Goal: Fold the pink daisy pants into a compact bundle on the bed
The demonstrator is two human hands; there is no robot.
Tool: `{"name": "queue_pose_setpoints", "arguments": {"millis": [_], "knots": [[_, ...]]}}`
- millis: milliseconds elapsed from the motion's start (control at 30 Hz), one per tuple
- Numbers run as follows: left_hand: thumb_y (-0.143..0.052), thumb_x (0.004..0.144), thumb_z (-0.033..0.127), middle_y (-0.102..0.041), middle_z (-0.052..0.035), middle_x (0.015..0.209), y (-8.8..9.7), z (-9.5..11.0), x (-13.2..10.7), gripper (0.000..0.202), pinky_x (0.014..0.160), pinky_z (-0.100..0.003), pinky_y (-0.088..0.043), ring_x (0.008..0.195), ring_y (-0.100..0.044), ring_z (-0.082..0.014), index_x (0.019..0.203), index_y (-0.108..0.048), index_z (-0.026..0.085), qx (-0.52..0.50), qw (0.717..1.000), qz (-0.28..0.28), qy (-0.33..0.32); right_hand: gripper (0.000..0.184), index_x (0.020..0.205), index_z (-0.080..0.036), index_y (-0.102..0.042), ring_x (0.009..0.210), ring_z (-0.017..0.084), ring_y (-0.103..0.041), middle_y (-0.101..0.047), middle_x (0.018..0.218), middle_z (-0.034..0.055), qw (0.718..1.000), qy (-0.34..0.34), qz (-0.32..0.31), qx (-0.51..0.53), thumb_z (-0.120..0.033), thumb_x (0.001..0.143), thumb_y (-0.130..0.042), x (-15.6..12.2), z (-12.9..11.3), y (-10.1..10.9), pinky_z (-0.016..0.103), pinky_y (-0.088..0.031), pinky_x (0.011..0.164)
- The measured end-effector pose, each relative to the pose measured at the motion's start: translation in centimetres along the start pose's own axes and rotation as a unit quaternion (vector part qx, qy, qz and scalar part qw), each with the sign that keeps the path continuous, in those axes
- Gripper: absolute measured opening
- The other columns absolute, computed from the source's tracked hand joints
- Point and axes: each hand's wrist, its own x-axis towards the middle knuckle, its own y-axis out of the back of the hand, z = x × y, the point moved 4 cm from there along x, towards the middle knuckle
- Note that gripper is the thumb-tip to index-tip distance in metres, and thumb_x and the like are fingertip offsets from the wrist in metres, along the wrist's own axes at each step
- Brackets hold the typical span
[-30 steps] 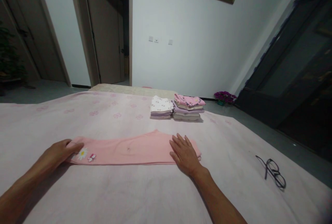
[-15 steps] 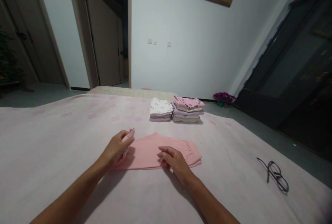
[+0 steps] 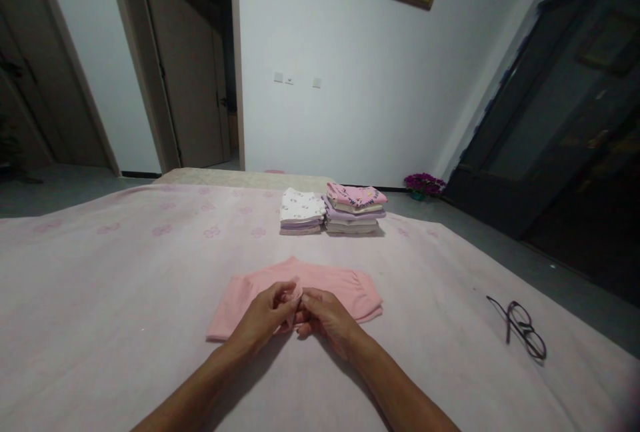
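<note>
A pink garment (image 3: 325, 285) lies folded on the pink bedspread (image 3: 125, 272) in front of me. My left hand (image 3: 265, 315) pinches the garment's folded-over end at its near edge, fingers closed on the cloth. My right hand (image 3: 325, 315) meets it there, fingertips closed on the same bit of fabric. Both hands touch each other at the middle of the garment's near edge.
Two stacks of folded clothes stand farther back: a white one (image 3: 300, 211) and a taller pink and lilac one (image 3: 354, 207). Black glasses (image 3: 520, 325) lie on the bed at the right. A doorway (image 3: 185, 65) opens at the back left; potted purple flowers (image 3: 424, 185) sit on the floor.
My left hand carried the garment's left end over to the right, folding it shorter. My right hand slid left and closed on the cloth where the two hands now meet.
</note>
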Motion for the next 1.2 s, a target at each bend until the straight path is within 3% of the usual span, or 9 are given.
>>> {"name": "queue_pose_setpoints", "arguments": {"millis": [200,367,467,600,733,933,1067,1200], "knots": [[-0.066,0.08,0.06,-0.068,-0.0062,0.084,0.1,-0.4,-0.3,0.05,0.06,-0.027,-0.043,0.068,-0.062,-0.0158,0.105,-0.069,0.016,-0.057,0.997,0.007,0.055,0.047,0.091,-0.01,-0.072,0.059,0.011,-0.061,-0.069,0.079,0.0073,0.999,-0.023,0.04,-0.022,-0.054,0.073,-0.076,0.2,0.0,0.2,0.022,-0.05,0.052],[-0.073,0.072,0.033,-0.068,-0.0058,0.083,-0.2,0.1,-0.6,0.036,0.067,-0.03,-0.048,0.072,-0.063,-0.0182,0.103,-0.07,0.016,0.037,0.998,0.041,-0.014,0.032,0.089,-0.01,-0.071,0.06,0.012,-0.063,-0.069,0.082,0.0071,0.998,-0.043,0.053,-0.007,-0.035,0.068,-0.073,0.4,0.2,0.2,0.023,-0.052,0.052],[-0.07,0.07,0.026,-0.069,-0.0055,0.086,-0.7,0.9,-1.0,0.041,0.069,-0.032,-0.05,0.076,-0.066,-0.0203,0.11,-0.069,0.018,0.092,0.994,0.04,-0.031,0.026,0.085,-0.011,-0.069,0.057,0.01,-0.059,-0.069,0.081,0.0056,0.997,-0.042,0.072,-0.003,-0.026,0.065,-0.07,0.4,0.3,0.3,0.02,-0.049,0.05],[-0.07,0.069,0.024,-0.071,-0.0071,0.088,-1.4,1.7,-1.5,0.047,0.072,-0.033,-0.052,0.077,-0.067,-0.0218,0.116,-0.068,0.018,0.141,0.988,0.049,-0.033,0.026,0.082,-0.011,-0.068,0.054,0.008,-0.056,-0.065,0.072,0.0027,0.997,-0.033,0.061,0.013,-0.034,0.069,-0.073,0.3,0.3,0.2,0.019,-0.045,0.048],[-0.068,0.076,0.029,-0.074,-0.0108,0.1,-1.7,2.2,-1.8,0.043,0.08,-0.034,-0.052,0.089,-0.069,-0.0243,0.117,-0.07,0.018,0.116,0.99,0.048,-0.062,0.04,0.087,-0.011,-0.069,0.05,0.009,-0.056,-0.066,0.075,0.0038,0.998,-0.027,0.054,-0.018,-0.048,0.072,-0.075,0.3,0.1,0.0,0.02,-0.044,0.043],[-0.06,0.088,0.045,-0.071,-0.0038,0.076,0.0,3.4,-1.6,0.039,0.067,-0.032,-0.048,0.069,-0.065,-0.0205,0.114,-0.072,0.019,0.147,0.982,0.083,-0.083,0.036,0.098,-0.012,-0.072,0.044,0.007,-0.044,-0.061,0.067,-0.0012,0.986,0.026,0.138,-0.094,-0.037,0.072,-0.068,0.5,-0.9,1.2,0.02,-0.04,0.039],[-0.058,0.088,0.041,-0.076,-0.0058,0.099,2.3,4.5,-1.6,0.031,0.08,-0.032,-0.052,0.089,-0.07,-0.0225,0.107,-0.074,0.022,0.203,0.957,0.152,-0.139,0.04,0.103,-0.012,-0.073,0.049,0.008,-0.044,-0.063,0.07,-0.0006,0.981,0.041,0.159,-0.1,-0.032,0.07,-0.064,0.4,-2.2,2.9,0.018,-0.039,0.04],[-0.052,0.092,0.037,-0.075,-0.0073,0.111,3.7,3.8,-1.5,0.031,0.09,-0.036,-0.055,0.104,-0.069,-0.0232,0.109,-0.073,0.021,0.255,0.936,0.163,-0.181,0.04,0.102,-0.011,-0.074,0.05,0.008,-0.044,-0.063,0.069,0.0003,0.973,0.041,0.181,-0.137,-0.029,0.068,-0.062,-0.3,-3.7,5.1,0.017,-0.036,0.039]]}}
